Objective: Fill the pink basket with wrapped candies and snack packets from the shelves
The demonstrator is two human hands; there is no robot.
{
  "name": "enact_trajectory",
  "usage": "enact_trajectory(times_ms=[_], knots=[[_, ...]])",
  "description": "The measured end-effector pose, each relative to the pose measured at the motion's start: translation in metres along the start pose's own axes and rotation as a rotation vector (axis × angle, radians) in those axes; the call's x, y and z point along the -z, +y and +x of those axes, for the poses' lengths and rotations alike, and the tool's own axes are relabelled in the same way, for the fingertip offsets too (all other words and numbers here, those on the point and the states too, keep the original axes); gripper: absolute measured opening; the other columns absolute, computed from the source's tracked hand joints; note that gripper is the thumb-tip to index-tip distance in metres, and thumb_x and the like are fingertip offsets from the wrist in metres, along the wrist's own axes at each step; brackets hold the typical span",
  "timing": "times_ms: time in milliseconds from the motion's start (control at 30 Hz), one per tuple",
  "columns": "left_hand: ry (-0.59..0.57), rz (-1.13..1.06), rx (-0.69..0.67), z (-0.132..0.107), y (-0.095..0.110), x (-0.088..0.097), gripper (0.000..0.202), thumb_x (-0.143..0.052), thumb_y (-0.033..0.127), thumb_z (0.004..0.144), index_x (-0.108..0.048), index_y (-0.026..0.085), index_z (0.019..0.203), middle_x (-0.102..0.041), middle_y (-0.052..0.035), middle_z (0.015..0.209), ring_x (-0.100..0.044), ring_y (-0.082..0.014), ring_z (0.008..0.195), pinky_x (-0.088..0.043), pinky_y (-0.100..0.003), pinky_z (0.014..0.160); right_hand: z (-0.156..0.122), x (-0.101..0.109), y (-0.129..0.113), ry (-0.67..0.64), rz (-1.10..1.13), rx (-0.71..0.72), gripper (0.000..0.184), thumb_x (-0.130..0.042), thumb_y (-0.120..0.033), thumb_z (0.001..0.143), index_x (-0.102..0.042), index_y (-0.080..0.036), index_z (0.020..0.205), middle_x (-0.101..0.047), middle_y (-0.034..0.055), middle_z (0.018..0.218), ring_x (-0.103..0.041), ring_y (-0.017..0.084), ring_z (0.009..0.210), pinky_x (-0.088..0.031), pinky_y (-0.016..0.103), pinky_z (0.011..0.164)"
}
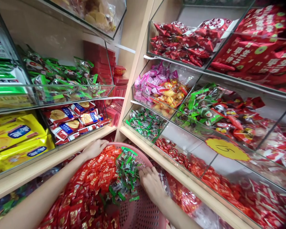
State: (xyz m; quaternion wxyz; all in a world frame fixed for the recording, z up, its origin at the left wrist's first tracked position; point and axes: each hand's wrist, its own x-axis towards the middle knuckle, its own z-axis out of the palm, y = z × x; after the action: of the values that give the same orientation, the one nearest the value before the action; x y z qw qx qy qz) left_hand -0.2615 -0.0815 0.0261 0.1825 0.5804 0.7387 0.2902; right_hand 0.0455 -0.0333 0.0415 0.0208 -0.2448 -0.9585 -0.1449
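Down between the shelves, a pink perforated plastic basket [143, 214] holds red-wrapped candies [90, 187] and green-wrapped candies [126, 171]. The left hand [95, 149] rests palm-down on the red ones by the far rim, its grip unclear. The right hand [151, 183] lies open, fingers spread against the green heap.

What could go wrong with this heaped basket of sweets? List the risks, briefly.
1. The red sweets are piled over the left rim of the pink basket. With the left hand pressing on them, some could slide off the edge.
2. The green-wrapped sweets lie right against the red ones, so the right hand, spread on the green pile, might drag the two kinds together.
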Motion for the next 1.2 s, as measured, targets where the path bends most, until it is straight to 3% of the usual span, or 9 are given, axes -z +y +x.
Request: enact_trajectory(times_ms=[333,400,500,633,733,833,967,1200], knots=[[0.02,-0.01,0.035,0.0,0.001,0.0,0.045,-0.031,0.052,0.081,-0.065,0.023,0.087,-0.069,-0.0022,0.089,-0.06,-0.0211,0.082,-0.042,-0.027,0.077,0.003,-0.005,-0.006,-0.063,-0.035,0.02,0.009,-0.053,-0.01,0.079,-0.06,-0.015,0.08,-0.062,0.0079,0.082,-0.055,0.022,0.081,-0.034,0.035,0.072],[0.025,-0.02,0.036,0.0,0.001,0.0,0.045,-0.032,0.051,0.08,-0.066,0.023,0.088,-0.069,-0.0025,0.091,-0.061,-0.0216,0.083,-0.042,-0.028,0.078,0.005,0.006,-0.004,-0.046,-0.003,0.01,0.005,-0.056,-0.02,0.079,-0.06,-0.017,0.082,-0.062,0.0062,0.08,-0.054,0.022,0.082,-0.034,0.035,0.073],[0.023,-0.025,0.029,0.001,0.001,0.0,0.044,-0.032,0.051,0.08,-0.066,0.024,0.089,-0.069,-0.002,0.09,-0.061,-0.0215,0.083,-0.042,-0.027,0.078,0.019,0.033,0.008,0.039,0.041,-0.011,0.015,-0.05,-0.03,0.084,-0.058,-0.018,0.081,-0.061,0.0047,0.079,-0.054,0.02,0.081,-0.032,0.034,0.073],[0.022,-0.031,0.03,0.0,0.002,0.001,0.043,-0.033,0.05,0.08,-0.066,0.024,0.084,-0.07,-0.0014,0.086,-0.061,-0.021,0.081,-0.043,-0.027,0.077,0.056,0.068,0.037,0.179,0.018,-0.085,0.023,-0.037,-0.026,0.09,-0.056,-0.018,0.08,-0.06,0.0058,0.08,-0.051,0.019,0.081,-0.03,0.033,0.074],[0.012,-0.037,0.031,-0.001,0.004,0.002,0.043,-0.032,0.05,0.08,-0.065,0.023,0.081,-0.069,-0.0011,0.081,-0.061,-0.0207,0.078,-0.043,-0.027,0.076,0.09,0.079,0.059,0.215,-0.084,-0.171,0.021,-0.037,-0.018,0.088,-0.058,-0.016,0.086,-0.061,0.0093,0.084,-0.05,0.022,0.086,-0.028,0.037,0.081],[0.008,-0.046,0.043,-0.003,0.006,0.004,0.043,-0.032,0.051,0.08,-0.065,0.023,0.083,-0.069,-0.0011,0.082,-0.061,-0.021,0.08,-0.042,-0.027,0.078,0.119,0.074,0.073,0.105,-0.19,-0.29,0.026,-0.038,-0.009,0.085,-0.063,-0.013,0.089,-0.064,0.0135,0.089,-0.05,0.026,0.092,-0.016,0.046,0.092],[0.016,-0.052,0.061,-0.002,0.006,0.004,0.043,-0.033,0.051,0.079,-0.065,0.024,0.088,-0.069,-0.0019,0.09,-0.061,-0.0222,0.086,-0.041,-0.028,0.081,0.139,0.06,0.079,-0.106,-0.229,-0.433,0.029,-0.04,-0.004,0.081,-0.068,-0.011,0.085,-0.068,0.0158,0.084,-0.054,0.028,0.095,-0.004,0.051,0.096],[0.014,-0.035,0.057,0.001,0.0,0.0,0.044,-0.033,0.051,0.079,-0.066,0.024,0.089,-0.069,-0.0024,0.093,-0.061,-0.0226,0.087,-0.042,-0.029,0.081,0.14,0.052,0.076,-0.084,-0.236,-0.481,0.032,-0.037,-0.003,0.082,-0.069,-0.01,0.084,-0.068,0.0157,0.081,-0.058,0.028,0.09,-0.005,0.052,0.095]])
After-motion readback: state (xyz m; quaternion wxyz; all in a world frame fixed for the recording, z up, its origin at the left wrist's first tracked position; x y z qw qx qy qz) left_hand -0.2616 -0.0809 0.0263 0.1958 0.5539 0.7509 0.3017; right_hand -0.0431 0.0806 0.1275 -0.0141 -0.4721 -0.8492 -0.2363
